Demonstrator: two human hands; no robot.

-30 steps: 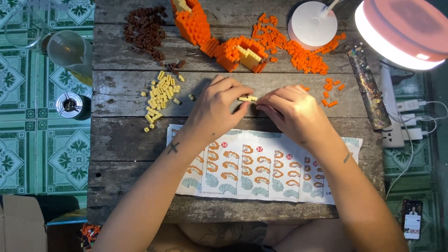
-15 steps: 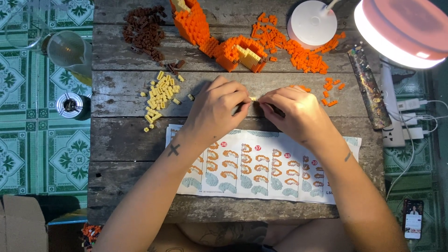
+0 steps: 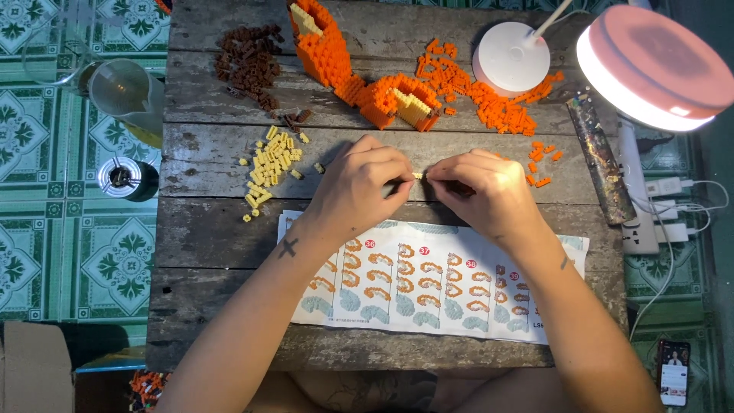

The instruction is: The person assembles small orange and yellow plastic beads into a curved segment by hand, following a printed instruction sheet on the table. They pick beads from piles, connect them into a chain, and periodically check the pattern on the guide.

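Note:
My left hand (image 3: 358,189) and my right hand (image 3: 485,191) meet at the middle of a worn wooden table (image 3: 199,237), fingertips pinching a small pale-yellow brick piece (image 3: 417,176) between them. A loose heap of pale-yellow bricks (image 3: 271,164) lies just left of my left hand. Behind the hands stands an orange brick model (image 3: 359,69) with a yellow patch. Loose orange bricks (image 3: 497,103) spread to its right, and a few more orange bricks (image 3: 541,162) lie near my right hand. A printed instruction sheet (image 3: 428,279) lies under my wrists.
A pile of dark brown bricks (image 3: 248,65) sits at the back left. A white lamp base (image 3: 511,57) and its pink lamp head (image 3: 654,65) are at the back right. A power strip (image 3: 642,222) hangs off the right edge. A glass jug (image 3: 126,92) and a phone (image 3: 673,371) rest on the tiled floor.
My two hands have stayed together over the small yellow piece, with only slight shifts of the fingers. Nothing else on the table moved.

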